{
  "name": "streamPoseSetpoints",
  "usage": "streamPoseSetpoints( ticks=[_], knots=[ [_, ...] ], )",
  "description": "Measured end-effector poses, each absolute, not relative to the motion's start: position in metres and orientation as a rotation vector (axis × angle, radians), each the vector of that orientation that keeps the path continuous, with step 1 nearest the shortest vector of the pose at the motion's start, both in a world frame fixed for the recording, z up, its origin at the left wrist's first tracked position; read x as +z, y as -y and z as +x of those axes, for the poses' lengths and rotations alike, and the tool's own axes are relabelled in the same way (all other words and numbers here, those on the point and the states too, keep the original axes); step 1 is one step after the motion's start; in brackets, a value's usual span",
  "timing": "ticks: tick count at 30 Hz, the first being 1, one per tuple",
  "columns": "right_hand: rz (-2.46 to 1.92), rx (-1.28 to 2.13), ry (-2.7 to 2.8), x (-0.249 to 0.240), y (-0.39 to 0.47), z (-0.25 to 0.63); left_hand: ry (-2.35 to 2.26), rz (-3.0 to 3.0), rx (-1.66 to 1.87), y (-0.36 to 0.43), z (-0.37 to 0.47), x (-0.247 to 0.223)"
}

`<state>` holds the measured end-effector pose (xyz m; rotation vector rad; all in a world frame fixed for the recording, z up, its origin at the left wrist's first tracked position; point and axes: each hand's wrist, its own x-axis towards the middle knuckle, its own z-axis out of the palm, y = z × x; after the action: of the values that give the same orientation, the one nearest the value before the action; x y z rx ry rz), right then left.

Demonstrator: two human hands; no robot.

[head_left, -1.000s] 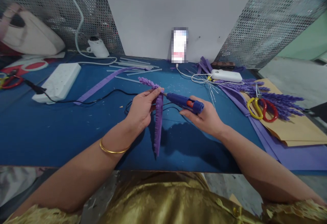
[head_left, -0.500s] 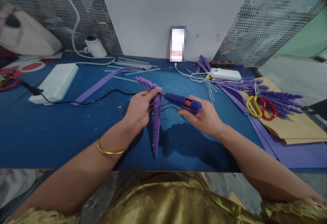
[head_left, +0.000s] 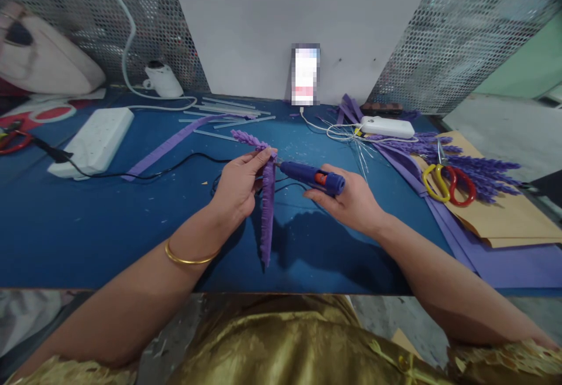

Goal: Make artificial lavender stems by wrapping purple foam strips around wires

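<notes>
My left hand [head_left: 239, 185] pinches a purple flower spike [head_left: 248, 138] between thumb and fingers, its tip pointing up and to the left. From that pinch a fringed purple strip [head_left: 267, 215] hangs down over the table. My right hand [head_left: 351, 200] is wrapped round a blue glue gun [head_left: 311, 176] with an orange part on its side. The gun's nozzle points left and is at the top of the strip, beside my left fingertips; whether it touches cannot be made out.
A white power strip [head_left: 94, 142], glue sticks [head_left: 232, 110] and a plain purple strip [head_left: 167, 146] lie left. A phone [head_left: 305, 75] leans at the back. Right are a white power bank [head_left: 389, 128], scissors [head_left: 448, 185], brown paper [head_left: 518, 218] and finished purple spikes [head_left: 487, 174].
Both hands, with the flower spike, the strip and the glue gun, have shifted very slightly left. Both grips look the same.
</notes>
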<state>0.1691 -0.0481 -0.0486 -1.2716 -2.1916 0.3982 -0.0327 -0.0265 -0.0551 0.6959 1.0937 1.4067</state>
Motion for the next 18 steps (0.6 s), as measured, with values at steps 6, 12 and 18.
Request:
streamPoseSetpoints(
  ticks=[6, 12, 18],
  knots=[
    [-1.171, 0.339, 2.209, -0.0506, 0.0483, 0.1695, -1.106, 0.711, 1.415, 0.0261, -0.0329, -0.0543],
    [-1.165, 0.325, 2.225, -0.0506, 0.0492, 0.1696, -1.089, 0.691, 1.425, 0.0258, -0.0328, -0.0541],
    [-1.167, 0.350, 2.226, -0.0494, 0.0505, 0.1688, -1.089, 0.694, 1.438, 0.0251, -0.0339, -0.0541]
  ],
)
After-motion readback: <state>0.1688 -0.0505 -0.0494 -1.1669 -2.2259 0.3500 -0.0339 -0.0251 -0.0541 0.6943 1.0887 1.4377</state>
